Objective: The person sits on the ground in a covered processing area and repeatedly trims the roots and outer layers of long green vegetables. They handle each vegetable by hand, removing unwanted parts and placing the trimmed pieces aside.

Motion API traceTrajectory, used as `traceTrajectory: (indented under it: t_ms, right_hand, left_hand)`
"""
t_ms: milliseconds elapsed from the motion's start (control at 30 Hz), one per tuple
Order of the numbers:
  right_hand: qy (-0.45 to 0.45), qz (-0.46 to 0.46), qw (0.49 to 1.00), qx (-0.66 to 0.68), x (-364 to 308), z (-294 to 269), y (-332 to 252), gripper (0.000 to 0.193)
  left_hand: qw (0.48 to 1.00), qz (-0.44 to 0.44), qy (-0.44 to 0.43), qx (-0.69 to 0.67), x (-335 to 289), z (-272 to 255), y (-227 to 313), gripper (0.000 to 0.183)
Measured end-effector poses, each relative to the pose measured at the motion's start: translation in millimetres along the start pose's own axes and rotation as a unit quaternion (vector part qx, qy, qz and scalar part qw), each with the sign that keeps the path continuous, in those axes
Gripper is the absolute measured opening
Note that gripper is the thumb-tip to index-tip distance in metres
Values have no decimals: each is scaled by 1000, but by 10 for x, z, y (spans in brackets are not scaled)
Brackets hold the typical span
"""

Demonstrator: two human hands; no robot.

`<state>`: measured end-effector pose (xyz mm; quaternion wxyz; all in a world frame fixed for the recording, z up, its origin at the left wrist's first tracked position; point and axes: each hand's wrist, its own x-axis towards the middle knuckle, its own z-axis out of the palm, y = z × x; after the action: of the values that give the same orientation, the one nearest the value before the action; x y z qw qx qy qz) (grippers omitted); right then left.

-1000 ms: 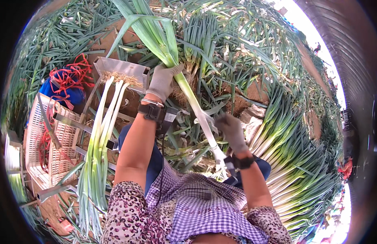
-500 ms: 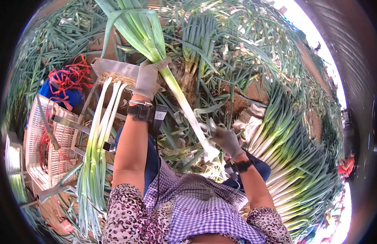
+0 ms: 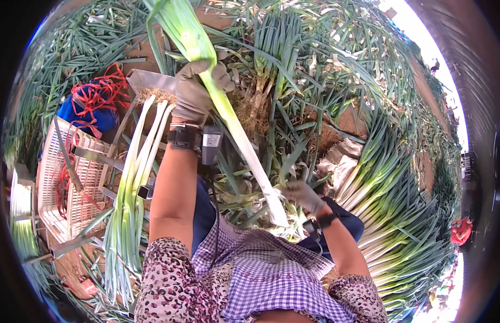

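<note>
My left hand [image 3: 199,89], in a grey work glove, is wrapped round a long green onion [image 3: 236,126] where its green leaves meet the pale stalk. The onion slants from the top of the view down to its white root end [image 3: 278,215] over my lap. My right hand [image 3: 304,196], also gloved, sits just right of the lower stalk with its fingers drawn together. A pale green strip shows by those fingertips, but what they pinch is hard to make out. Several onions [image 3: 136,161] with white stalks lie on a metal frame left of my left forearm.
A heap of onions [image 3: 390,215] lies to my right, beside a crumpled beige sack [image 3: 340,156]. At left are a slatted plastic basket [image 3: 80,177], a long-bladed tool [image 3: 72,172] and red ribbons [image 3: 102,91] on a blue bag. Another upright bundle [image 3: 269,54] stands ahead among scattered leaves.
The onion's root end has swung slightly lower and right, and looks smoother and cleaner. My left hand has rolled around the stalk; my right hand has shifted slightly down, away from it.
</note>
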<state>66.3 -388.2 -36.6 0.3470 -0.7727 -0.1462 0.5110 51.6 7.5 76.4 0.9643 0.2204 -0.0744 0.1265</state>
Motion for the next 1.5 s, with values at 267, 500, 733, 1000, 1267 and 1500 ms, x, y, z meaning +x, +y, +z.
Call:
traceTrajectory:
  t_ms: [267, 500, 733, 1000, 1267, 1500]
  right_hand:
    - [-7, -111, 986, -122, -212, 256, -596, 50]
    - [-7, -202, 962, 183, -130, 211, -1302, 34]
    - [133, -142, 957, 217, -856, 288, -571, 35]
    - [391, -314, 836, -224, -547, 375, -1493, 34]
    - [268, -192, 867, -374, -175, 266, -1396, 33]
    - [276, -233, 858, -366, -350, 313, -1418, 27]
  left_hand:
    - [996, 25, 76, 39, 31, 18, -112, 38]
    - [946, 15, 236, 220, -49, -54, -746, 16]
    - [897, -1, 406, 176, 203, -730, -543, 8]
    - [804, -4, 500, 321, 287, -949, -868, 11]
    - [690, -18, 462, 557, 236, -1059, -1057, 24]
    - [684, -56, 425, 590, 112, -848, -1085, 35]
